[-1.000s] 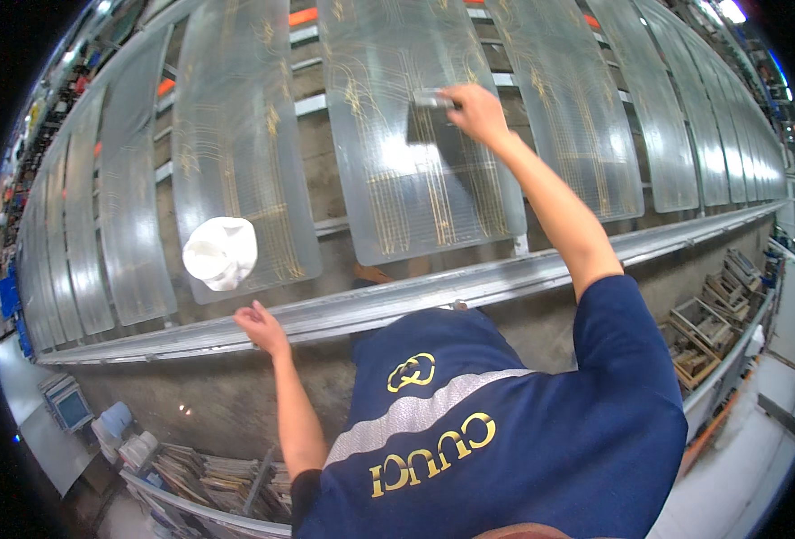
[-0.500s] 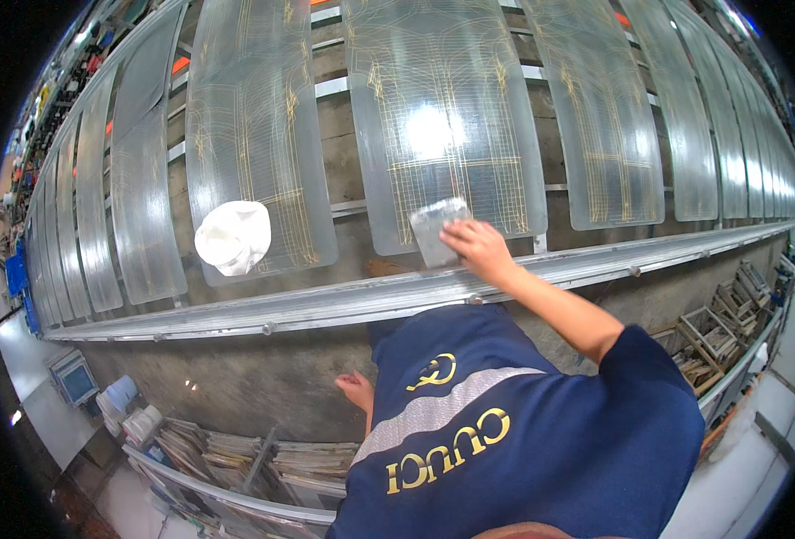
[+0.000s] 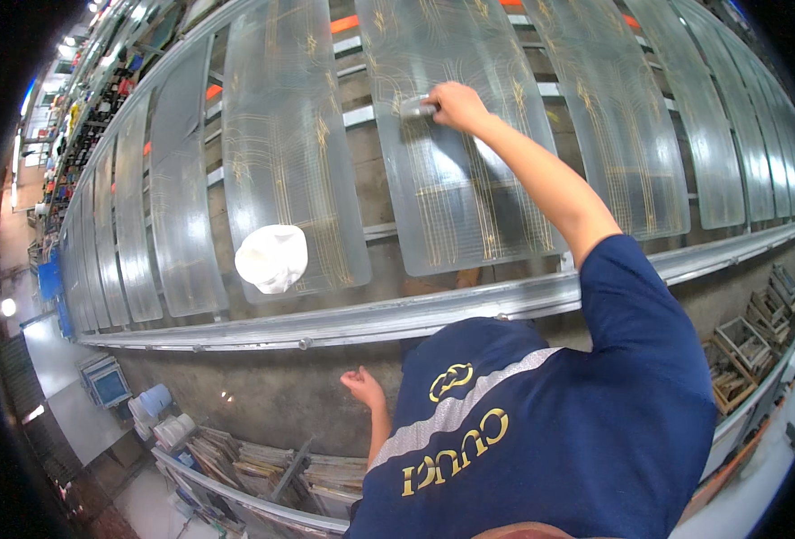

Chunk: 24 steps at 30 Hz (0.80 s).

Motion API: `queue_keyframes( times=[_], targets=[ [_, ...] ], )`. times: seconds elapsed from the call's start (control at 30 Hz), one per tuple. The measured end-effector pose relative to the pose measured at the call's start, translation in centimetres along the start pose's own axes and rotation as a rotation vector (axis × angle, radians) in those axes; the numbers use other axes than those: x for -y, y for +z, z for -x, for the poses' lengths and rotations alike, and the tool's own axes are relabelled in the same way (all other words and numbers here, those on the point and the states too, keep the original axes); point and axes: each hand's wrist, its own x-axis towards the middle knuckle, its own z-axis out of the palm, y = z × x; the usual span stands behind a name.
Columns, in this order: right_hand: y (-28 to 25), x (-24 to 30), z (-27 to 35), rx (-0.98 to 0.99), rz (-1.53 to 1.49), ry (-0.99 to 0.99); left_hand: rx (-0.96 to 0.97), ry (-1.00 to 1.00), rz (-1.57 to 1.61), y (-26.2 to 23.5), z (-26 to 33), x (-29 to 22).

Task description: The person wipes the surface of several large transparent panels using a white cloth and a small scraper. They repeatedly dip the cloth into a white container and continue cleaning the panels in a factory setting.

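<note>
My right hand (image 3: 458, 106) reaches far out over a long glassy grey panel (image 3: 433, 242) printed with fine gold lines. Its fingers are closed on a flat grey scraper (image 3: 418, 108), seen nearly edge-on against the panel's surface; whether it touches is hard to tell. My left hand (image 3: 363, 388) hangs low beside my body, fingers curled and nothing visible in them. On the neighbouring panel to the left (image 3: 276, 171) sits a crumpled white bundle (image 3: 271, 259), perhaps cloth or a bag, near that panel's front end.
More panels lie in a row on both sides, with gaps showing frame bars between them. A metal rail (image 3: 397, 319) runs along the row's near edge. Racks of frames stand behind me at lower left (image 3: 253, 463) and right (image 3: 748, 346).
My right hand has moved the scraper from the panel's near end to farther up it, stretching my arm out. My left hand stays low. The whole view has shifted slightly.
</note>
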Motion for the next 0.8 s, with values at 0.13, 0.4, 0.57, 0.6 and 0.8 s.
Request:
queue_keyframes(
  times=[0.13,0.4,0.57,0.6,0.8],
  targets=[
    [1.7,5.2,19.0,-0.064,-0.049,-0.169,0.129,-0.061,-0.075,0.5,2.9,1.3],
    [-1.9,9.9,27.2,-0.005,-0.318,-0.047,0.223,-0.059,-0.181,0.1,2.9,4.1],
    [-1.2,5.4,4.5,-0.006,-0.097,0.051,0.092,0.023,-0.058,-0.3,-2.9,2.9],
    [-1.3,4.9,0.9,-0.054,-0.087,0.079,0.071,0.010,0.006,-0.2,-4.1,2.7],
    [2.4,4.1,-0.2,-0.139,0.064,0.070,0.005,-0.072,0.266,0.5,-4.4,3.5]
  ],
)
